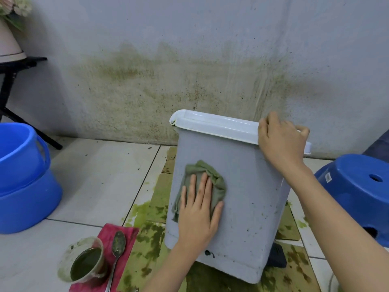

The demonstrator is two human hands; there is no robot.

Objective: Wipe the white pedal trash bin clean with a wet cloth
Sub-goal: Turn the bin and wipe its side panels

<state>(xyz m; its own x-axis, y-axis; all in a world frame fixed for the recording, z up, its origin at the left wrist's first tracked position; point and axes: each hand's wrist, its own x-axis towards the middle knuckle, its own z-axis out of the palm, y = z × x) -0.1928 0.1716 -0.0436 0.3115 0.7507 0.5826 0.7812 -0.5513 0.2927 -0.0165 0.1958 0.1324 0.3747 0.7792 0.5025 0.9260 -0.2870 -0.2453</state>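
Head: bin (248,197) tilted, lid (214,124) up.

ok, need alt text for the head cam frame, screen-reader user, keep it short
A person's left hand presses a green cloth flat against the side of a tilted white pedal bin, while the right hand grips its closed lid. Green stains mark the wall and floor tiles; a cup of green liquid and a spoon sit left.

The pale tiled floor (94,182) before me carries green-stained cardboard sheets (160,199), stacked blue plastic tubs (25,186), an overturned blue plastic stool (357,192) and a crimson rag (126,232); the white pedal trash bin (248,207) stands on the cardboard.
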